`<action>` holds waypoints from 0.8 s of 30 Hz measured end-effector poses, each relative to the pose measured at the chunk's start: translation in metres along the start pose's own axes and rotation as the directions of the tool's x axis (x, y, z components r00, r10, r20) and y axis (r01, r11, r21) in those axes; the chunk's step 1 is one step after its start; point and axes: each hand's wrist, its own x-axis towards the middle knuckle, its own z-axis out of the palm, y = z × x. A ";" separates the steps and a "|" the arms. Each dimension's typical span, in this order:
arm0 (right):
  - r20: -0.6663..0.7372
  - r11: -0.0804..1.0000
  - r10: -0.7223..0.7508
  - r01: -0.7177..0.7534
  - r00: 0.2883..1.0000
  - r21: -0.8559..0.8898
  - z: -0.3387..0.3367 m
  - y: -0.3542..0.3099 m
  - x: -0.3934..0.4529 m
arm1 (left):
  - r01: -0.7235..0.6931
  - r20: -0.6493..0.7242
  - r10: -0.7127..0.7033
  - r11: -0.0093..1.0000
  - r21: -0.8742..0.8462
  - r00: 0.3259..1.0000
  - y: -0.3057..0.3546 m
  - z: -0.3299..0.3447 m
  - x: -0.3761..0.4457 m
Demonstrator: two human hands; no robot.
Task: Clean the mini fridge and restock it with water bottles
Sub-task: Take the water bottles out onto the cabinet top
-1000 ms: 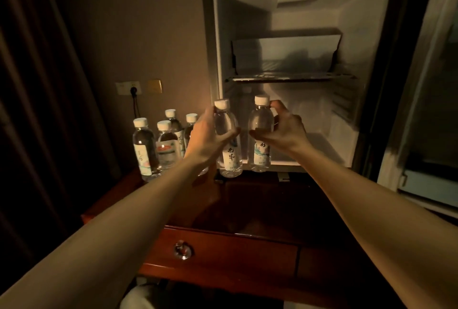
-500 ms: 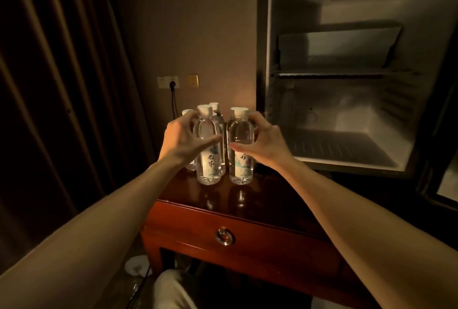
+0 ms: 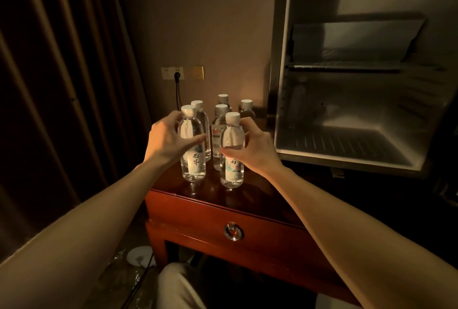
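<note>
Two clear water bottles with white caps stand at the front of the wooden table (image 3: 247,197). My left hand (image 3: 168,139) grips the left bottle (image 3: 192,157); my right hand (image 3: 252,150) grips the right bottle (image 3: 231,162). Both bottles' bases look to rest on the tabletop. Behind them stand several more capped bottles (image 3: 220,122). At the right the mini fridge (image 3: 347,140) is open, with a wire shelf (image 3: 347,67) and nothing on its floor.
A dark curtain (image 3: 62,85) hangs at the left. A wall socket (image 3: 172,73) with a black plug sits behind the bottles. The table has a drawer with a ring pull (image 3: 233,231). A white round object (image 3: 139,255) lies on the floor.
Both hands carried their bottles from the fridge's front edge leftward to the table in front of the other bottles. My view swung left with them.
</note>
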 end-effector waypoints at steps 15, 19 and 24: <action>-0.029 0.999 -0.033 0.032 0.999 -0.041 0.034 -0.002 0.007 | 0.148 0.019 -0.148 0.988 -0.051 0.989 -0.032 0.023 0.002; -0.024 0.999 -0.041 0.040 0.999 -0.015 0.038 -0.001 0.005 | 0.165 0.044 -0.162 0.984 -0.067 0.986 -0.038 0.026 0.002; -0.036 1.000 -0.025 0.024 0.999 -0.020 0.036 0.005 0.007 | 0.163 0.043 -0.160 0.983 -0.090 0.986 -0.031 0.028 0.006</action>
